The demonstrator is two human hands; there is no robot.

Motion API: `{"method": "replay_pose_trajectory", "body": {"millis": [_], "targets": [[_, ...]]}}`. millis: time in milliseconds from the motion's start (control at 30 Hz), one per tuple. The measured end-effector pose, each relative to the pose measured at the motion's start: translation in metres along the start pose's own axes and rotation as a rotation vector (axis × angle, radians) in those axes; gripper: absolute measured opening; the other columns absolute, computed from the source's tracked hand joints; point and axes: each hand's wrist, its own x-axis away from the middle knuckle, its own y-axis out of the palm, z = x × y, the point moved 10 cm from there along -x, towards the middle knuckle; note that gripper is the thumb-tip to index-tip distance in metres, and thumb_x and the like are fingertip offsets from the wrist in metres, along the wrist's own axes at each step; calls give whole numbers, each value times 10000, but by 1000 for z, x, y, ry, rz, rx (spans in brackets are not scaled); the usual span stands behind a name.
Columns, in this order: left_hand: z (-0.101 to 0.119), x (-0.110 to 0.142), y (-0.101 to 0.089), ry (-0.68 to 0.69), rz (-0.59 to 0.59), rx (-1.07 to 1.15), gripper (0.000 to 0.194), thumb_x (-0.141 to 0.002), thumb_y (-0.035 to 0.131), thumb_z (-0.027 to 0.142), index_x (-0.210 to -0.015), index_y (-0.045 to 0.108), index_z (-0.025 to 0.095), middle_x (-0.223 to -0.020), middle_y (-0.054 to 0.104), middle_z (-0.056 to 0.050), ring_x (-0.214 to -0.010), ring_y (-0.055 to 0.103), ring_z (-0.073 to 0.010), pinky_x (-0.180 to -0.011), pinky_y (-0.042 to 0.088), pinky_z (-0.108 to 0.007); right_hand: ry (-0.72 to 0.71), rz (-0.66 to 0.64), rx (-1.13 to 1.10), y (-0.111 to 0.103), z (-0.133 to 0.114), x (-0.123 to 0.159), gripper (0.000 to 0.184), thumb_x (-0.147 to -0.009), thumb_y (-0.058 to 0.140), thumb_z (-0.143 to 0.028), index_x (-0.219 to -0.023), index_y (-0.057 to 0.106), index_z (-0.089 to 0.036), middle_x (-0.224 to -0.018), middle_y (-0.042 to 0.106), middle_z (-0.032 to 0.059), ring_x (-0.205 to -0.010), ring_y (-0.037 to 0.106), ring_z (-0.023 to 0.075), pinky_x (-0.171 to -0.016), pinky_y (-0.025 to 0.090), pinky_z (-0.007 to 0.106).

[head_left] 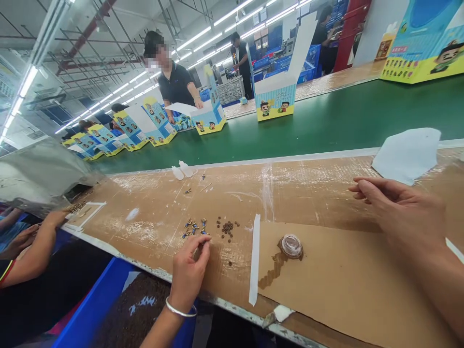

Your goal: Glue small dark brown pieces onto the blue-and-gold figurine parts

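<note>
My left hand (190, 263), with a bangle at the wrist, is low over the bench, thumb and fingers pinched together; anything between them is too small to make out. Just beyond its fingertips lies a cluster of small blue-and-gold parts (194, 227). To their right is a loose pile of small dark brown rings (227, 227). My right hand (409, 208) hangs above the bench at the right, thumb pressed to the fingers, and I cannot see what it holds. Between my hands a small round clear container (291, 246) rests on a cardboard sheet (326, 280), beside a wet brown stain.
A green conveyor belt (319, 133) carries several printed cartons (277, 101). Two white squeeze bottles (185, 168) lie near the belt's edge. A white sheet (408, 152) is at the right. Below the bench is a blue bin (94, 299). Another person's hands are at the left.
</note>
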Motion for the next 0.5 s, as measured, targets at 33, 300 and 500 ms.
{"method": "replay_pose_trajectory", "body": {"millis": [33, 300, 500], "targets": [[4, -2, 2, 42, -12, -22, 109, -746, 649, 255, -826, 722, 244, -867, 667, -50, -874, 593, -214, -859, 426, -320, 1, 3, 2, 0, 0, 0, 339, -676, 599, -501, -859, 685, -230, -787, 663, 15, -760, 629, 185, -826, 495, 361], [16, -14, -2, 206, -34, -114, 176, -699, 702, 214, -860, 741, 275, -859, 666, -86, -893, 559, -258, -932, 351, -385, 5, 19, 48, -3, -4, -1, 351, -656, 584, -522, -852, 687, -249, -769, 665, 12, -788, 638, 215, -841, 499, 387], [1, -11, -14, 176, -17, -158, 115, -805, 605, 253, -848, 711, 244, -845, 687, -55, -815, 617, -209, -783, 461, -312, -12, 37, 98, -6, 0, 1, 277, -691, 591, -517, -844, 684, -305, -819, 675, 5, -878, 636, 273, -891, 469, 471]]}}
